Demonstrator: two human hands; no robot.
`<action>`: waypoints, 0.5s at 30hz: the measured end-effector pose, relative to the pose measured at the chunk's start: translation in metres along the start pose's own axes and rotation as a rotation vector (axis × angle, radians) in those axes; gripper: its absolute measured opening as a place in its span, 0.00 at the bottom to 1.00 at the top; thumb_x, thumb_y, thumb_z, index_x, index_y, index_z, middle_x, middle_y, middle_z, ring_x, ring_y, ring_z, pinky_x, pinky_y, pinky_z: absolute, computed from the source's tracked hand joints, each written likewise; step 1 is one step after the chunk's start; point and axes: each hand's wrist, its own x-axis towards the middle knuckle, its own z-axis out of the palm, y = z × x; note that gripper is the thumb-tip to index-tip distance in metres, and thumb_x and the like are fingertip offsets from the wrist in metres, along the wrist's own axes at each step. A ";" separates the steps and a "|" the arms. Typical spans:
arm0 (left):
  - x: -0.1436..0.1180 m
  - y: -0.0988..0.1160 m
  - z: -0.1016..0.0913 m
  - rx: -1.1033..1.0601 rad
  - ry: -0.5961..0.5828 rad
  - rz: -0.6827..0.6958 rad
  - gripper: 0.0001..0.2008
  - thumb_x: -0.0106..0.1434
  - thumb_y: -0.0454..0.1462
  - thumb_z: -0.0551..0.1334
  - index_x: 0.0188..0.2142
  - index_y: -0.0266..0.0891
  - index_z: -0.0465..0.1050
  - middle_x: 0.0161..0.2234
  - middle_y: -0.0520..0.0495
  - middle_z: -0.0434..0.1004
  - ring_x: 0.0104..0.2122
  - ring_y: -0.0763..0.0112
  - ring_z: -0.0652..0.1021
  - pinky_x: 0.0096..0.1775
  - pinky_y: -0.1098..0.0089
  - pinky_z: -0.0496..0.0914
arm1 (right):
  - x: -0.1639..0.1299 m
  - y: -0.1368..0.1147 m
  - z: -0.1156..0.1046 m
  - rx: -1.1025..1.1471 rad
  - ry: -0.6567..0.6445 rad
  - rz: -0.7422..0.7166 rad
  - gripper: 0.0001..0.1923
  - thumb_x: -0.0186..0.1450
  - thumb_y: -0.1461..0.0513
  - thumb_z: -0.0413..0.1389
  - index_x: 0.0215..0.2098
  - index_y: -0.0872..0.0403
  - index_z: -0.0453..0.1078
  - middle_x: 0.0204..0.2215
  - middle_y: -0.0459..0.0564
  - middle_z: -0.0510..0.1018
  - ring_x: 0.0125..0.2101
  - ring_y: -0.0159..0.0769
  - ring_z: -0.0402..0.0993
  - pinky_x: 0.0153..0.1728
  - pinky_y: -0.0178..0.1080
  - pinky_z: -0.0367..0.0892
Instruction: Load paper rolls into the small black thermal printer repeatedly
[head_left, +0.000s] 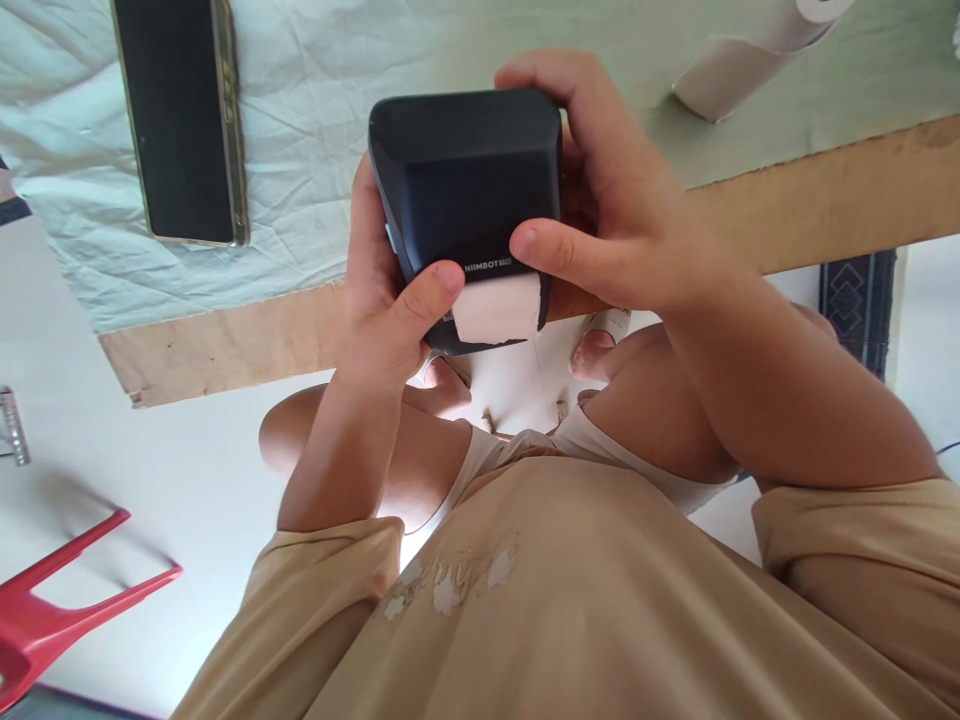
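The table (300,130) bears one phone (180,125); left hand (381,325) and right hand (630,225) grip one device (472,195), lettered end and long axis bodyward.

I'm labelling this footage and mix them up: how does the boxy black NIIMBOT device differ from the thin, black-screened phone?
The boxy black NIIMBOT device is held between the left hand and the right hand; the thin, black-screened phone lies on the pale green cloth. The device is thicker than the phone. A white paper-like strip shows at the device's lower edge; the phone has none. Both are dark and roughly rectangular.
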 end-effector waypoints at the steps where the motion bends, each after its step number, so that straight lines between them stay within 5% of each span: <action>1: 0.000 0.000 0.000 0.001 -0.014 0.012 0.26 0.58 0.50 0.76 0.56 0.63 0.79 0.56 0.56 0.79 0.56 0.67 0.80 0.58 0.64 0.79 | 0.000 -0.001 0.000 0.022 0.001 0.014 0.52 0.64 0.36 0.57 0.73 0.57 0.50 0.43 0.48 0.68 0.38 0.11 0.64 0.33 0.18 0.61; 15: 0.001 0.005 0.002 -0.041 -0.035 0.000 0.28 0.64 0.46 0.72 0.64 0.58 0.75 0.56 0.48 0.78 0.60 0.57 0.80 0.65 0.51 0.79 | 0.001 0.001 0.000 0.002 0.001 0.043 0.55 0.62 0.34 0.58 0.74 0.55 0.49 0.47 0.47 0.71 0.37 0.11 0.62 0.35 0.21 0.59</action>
